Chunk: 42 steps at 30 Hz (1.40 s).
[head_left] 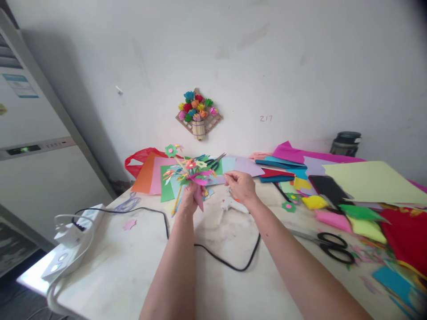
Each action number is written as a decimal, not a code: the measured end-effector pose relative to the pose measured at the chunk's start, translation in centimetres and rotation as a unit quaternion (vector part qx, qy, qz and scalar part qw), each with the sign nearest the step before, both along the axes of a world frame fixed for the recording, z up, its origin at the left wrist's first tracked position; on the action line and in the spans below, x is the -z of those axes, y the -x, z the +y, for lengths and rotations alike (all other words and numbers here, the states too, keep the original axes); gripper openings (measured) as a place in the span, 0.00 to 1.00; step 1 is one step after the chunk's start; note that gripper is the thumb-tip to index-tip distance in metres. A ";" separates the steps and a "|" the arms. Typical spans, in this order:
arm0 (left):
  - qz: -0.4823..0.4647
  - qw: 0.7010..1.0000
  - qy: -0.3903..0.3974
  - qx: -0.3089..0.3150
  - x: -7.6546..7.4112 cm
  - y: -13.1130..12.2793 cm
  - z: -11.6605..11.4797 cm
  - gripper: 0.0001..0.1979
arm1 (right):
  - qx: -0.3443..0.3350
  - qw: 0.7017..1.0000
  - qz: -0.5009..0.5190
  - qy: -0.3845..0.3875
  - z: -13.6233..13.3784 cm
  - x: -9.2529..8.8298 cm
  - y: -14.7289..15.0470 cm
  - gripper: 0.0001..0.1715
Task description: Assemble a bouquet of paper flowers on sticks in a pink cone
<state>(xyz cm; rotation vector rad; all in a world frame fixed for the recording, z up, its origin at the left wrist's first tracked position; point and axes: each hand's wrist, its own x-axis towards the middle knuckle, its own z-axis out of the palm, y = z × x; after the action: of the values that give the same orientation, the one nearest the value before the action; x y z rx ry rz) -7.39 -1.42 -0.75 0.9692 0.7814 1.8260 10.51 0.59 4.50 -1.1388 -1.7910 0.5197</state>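
Note:
My left hand (pixel 189 199) is closed around the base of a paper flower bouquet (pixel 191 171), whose pink paper wrap (pixel 199 199) comes to a point below my fingers. Strips and flowers of many colours fan out above, among them a green flower with a pink centre (pixel 171 151). To the right of the bouquet, my right hand (pixel 242 186) is raised in a pinch, thumb and forefinger together; whatever is between them is too small to make out. Just below that hand lies a white glue gun (pixel 232 205) on the table, partly covered by it.
Black-handled scissors (pixel 333 246) lie at right near paper scraps, a phone (pixel 328 189) and coloured packets. A second pair of scissors (pixel 213 164) rests on paper sheets behind the bouquet. A black cord (pixel 227 263) crosses the table (pixel 133 266) from a power strip (pixel 63 262).

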 end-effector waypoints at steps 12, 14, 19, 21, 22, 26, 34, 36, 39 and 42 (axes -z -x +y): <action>-0.016 0.994 -0.009 -0.104 -0.2 4.0 -0.2 0.20 | 0.007 0.973 -0.229 0.027 0.5 0.8 3.1 0.19; -0.011 0.991 -0.004 -0.130 -0.4 4.3 -0.3 0.19 | -0.018 0.965 -0.258 0.035 0.7 1.2 4.1 0.16; -0.008 0.984 0.023 -0.175 -0.9 4.7 -0.6 0.20 | -0.057 0.957 -0.267 0.094 0.9 2.6 6.8 0.12; -0.008 0.983 0.036 -0.179 -1.0 4.7 -0.7 0.19 | -0.067 0.959 -0.245 0.128 1.2 3.3 8.1 0.10; -0.007 0.983 0.037 -0.179 -1.0 4.7 -0.8 0.19 | -0.074 0.959 -0.230 0.149 1.3 3.6 8.7 0.09; 0.017 0.985 0.022 -0.168 -0.7 4.9 -0.9 0.17 | -0.092 0.957 -0.199 0.189 2.5 4.7 11.0 0.06; 0.042 0.989 -0.021 -0.142 -0.2 5.2 -0.7 0.16 | -0.094 0.954 -0.136 0.249 5.3 6.7 13.8 0.10; 0.033 0.988 -0.022 -0.151 -0.2 5.2 -0.7 0.15 | -0.094 0.952 -0.119 0.267 5.7 7.1 14.3 0.11; 0.023 0.984 -0.030 -0.174 -0.4 5.4 -0.6 0.17 | -0.085 0.946 -0.101 0.296 6.1 7.6 15.0 0.11; 0.027 0.981 -0.029 -0.190 -0.5 5.4 -0.6 0.19 | -0.071 0.941 -0.088 0.319 6.2 7.5 15.3 0.11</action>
<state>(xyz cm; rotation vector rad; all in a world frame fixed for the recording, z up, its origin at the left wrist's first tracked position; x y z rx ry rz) -12.79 -1.98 -0.30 0.9581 1.0055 2.1658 -4.78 6.75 -3.00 -1.5307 -1.9242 1.1784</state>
